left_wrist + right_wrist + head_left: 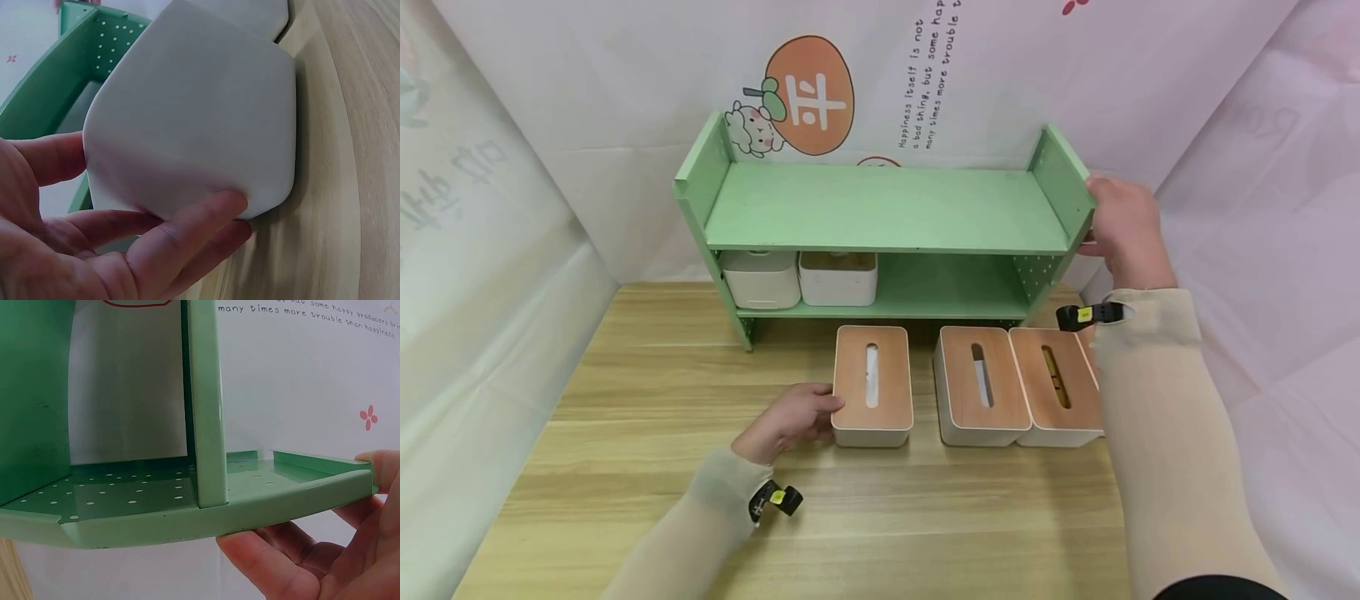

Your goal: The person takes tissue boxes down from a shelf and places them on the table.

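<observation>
My left hand [793, 421] touches the left side of a white tissue box [872, 379] with a wood-look lid and a slot. In the left wrist view its fingers [187, 234] lie loosely against the white wall of that box [200, 119]. At the upper right, my right hand [1127, 229] grips the side panel of a green two-tier shelf [887, 208]. In the right wrist view, the thumb and fingers of the right hand [312, 550] hold the edge of the perforated green panel [137, 522].
Two similar tissue boxes [985, 383] [1056, 383] stand side by side to the right, with part of another behind the right sleeve. On the lower tier sit a white container [762, 282] and a white box with a brownish top [838, 282]. Printed cloth hangs around the wooden table [647, 383].
</observation>
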`<state>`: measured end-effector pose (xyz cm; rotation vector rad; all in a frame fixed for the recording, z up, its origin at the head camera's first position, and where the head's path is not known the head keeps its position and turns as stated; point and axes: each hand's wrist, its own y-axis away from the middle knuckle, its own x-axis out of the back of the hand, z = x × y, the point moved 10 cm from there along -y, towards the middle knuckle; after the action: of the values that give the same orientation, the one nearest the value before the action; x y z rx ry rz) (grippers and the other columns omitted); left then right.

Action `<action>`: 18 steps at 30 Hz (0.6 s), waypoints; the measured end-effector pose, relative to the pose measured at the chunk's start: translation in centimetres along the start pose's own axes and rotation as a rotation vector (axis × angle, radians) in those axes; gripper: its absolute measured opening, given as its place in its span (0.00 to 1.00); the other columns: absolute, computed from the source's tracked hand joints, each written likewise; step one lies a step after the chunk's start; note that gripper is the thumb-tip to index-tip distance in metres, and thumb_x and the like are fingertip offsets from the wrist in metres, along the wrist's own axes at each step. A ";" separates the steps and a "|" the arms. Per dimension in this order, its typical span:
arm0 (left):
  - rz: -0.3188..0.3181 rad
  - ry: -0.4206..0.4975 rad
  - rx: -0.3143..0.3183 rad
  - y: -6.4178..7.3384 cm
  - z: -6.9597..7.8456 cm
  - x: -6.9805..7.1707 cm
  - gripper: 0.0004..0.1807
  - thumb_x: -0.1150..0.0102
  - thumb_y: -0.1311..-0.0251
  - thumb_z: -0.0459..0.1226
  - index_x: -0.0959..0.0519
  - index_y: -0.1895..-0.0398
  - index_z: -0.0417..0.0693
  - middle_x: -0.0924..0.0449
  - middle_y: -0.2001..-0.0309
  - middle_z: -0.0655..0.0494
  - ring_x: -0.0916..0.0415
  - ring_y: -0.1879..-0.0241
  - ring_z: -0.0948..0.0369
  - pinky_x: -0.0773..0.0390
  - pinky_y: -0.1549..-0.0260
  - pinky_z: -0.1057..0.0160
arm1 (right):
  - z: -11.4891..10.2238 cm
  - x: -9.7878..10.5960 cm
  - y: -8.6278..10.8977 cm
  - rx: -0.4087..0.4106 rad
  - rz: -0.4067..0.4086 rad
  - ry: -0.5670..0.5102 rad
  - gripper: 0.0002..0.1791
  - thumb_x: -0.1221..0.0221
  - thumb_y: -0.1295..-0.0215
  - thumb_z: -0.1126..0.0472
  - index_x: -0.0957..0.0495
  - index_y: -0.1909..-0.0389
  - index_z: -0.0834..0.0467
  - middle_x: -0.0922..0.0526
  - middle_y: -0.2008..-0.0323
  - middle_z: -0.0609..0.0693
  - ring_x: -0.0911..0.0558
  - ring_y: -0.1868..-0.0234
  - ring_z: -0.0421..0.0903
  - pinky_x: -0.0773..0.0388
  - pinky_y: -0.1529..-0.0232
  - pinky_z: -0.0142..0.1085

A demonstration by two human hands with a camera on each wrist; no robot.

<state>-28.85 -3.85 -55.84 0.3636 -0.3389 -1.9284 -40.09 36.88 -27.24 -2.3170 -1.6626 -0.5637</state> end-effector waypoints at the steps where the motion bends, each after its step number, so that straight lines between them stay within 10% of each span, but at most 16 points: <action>1: -0.002 -0.011 0.002 -0.1 0.0 -0.2 0.27 0.46 0.28 0.33 0.36 0.32 0.25 0.19 0.49 0.35 0.19 0.51 0.48 0.18 0.56 0.48 | 0.0 0.0 0.0 -0.002 -0.001 -0.004 0.32 0.57 0.24 0.39 0.30 0.31 0.56 0.25 0.49 0.51 0.17 0.60 0.46 0.16 0.67 0.36; 18: -0.023 -0.107 -0.022 -1.8 0.7 -3.1 0.27 0.45 0.28 0.37 0.33 0.32 0.29 0.17 0.52 0.41 0.18 0.54 0.51 0.18 0.56 0.48 | -0.1 0.0 0.3 0.001 -0.003 -0.003 0.32 0.57 0.23 0.40 0.29 0.32 0.56 0.23 0.51 0.50 0.16 0.60 0.46 0.16 0.66 0.36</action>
<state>-29.50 -0.29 -55.64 0.2511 -0.3843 -1.9766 -39.83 36.68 -27.13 -2.3158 -1.6677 -0.5607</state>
